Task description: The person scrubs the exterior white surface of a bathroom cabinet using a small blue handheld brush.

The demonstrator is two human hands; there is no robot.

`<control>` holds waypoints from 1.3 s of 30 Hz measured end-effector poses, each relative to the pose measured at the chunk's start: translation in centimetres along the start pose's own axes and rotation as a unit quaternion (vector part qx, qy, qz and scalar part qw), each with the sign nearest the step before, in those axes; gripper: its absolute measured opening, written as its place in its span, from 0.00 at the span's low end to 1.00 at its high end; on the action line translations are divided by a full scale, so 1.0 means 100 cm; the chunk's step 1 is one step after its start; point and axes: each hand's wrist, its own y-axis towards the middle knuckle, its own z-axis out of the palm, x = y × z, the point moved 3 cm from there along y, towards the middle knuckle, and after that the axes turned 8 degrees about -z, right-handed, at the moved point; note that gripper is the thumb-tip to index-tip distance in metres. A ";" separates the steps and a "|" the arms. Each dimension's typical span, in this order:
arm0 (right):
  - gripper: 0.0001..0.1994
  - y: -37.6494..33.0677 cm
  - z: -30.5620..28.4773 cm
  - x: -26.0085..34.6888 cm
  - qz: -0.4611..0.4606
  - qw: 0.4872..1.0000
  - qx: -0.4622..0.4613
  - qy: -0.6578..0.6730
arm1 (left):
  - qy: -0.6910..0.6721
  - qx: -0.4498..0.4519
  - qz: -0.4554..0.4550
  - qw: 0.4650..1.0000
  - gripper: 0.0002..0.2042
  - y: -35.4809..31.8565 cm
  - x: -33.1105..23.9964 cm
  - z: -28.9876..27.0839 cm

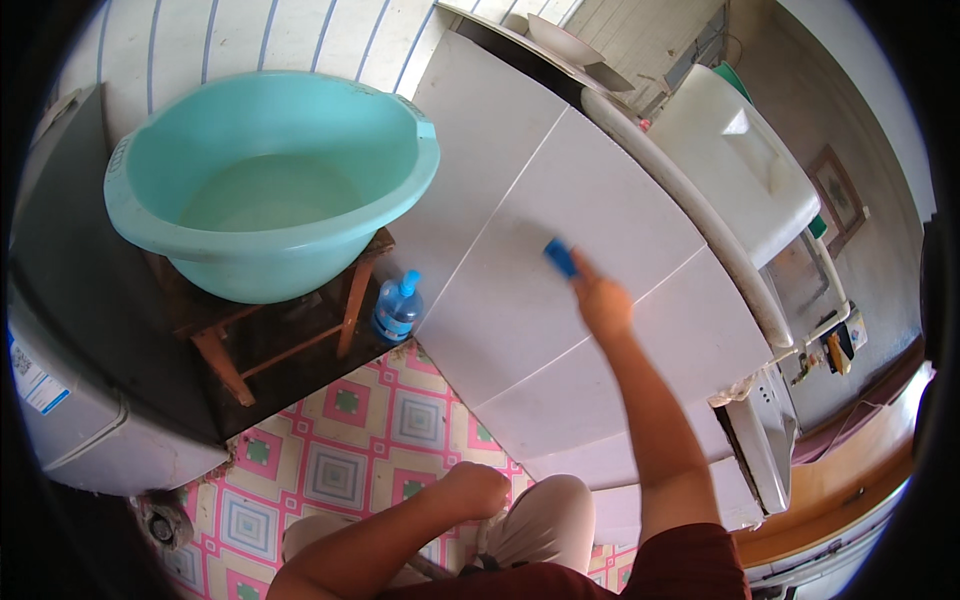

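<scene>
My right hand is stretched out and holds a small blue scrubbing pad pressed against a white tiled wall. The pad sits on the middle tile, near a grout line. My left hand is closed in a fist and rests on my knee, low in the view, with nothing visible in it. My legs in beige trousers show below it.
A large turquoise basin with water stands on a wooden stool at the left. A blue-capped water bottle stands on the patterned pink floor by the wall. A white sink juts out at the upper right.
</scene>
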 end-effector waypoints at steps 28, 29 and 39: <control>0.24 -0.058 -0.033 -0.046 -0.023 0.985 -0.170 -0.002 | 0.008 -0.029 0.013 0.999 0.15 0.013 0.012 0.009; 0.24 -0.071 0.008 -0.044 -0.022 0.994 -0.100 -0.025 | 0.019 -0.024 0.009 0.999 0.15 0.013 0.012 0.009; 0.23 -0.097 -0.025 -0.072 0.028 0.992 -0.101 0.076 | 0.022 -0.033 -0.003 0.999 0.14 0.009 0.012 0.008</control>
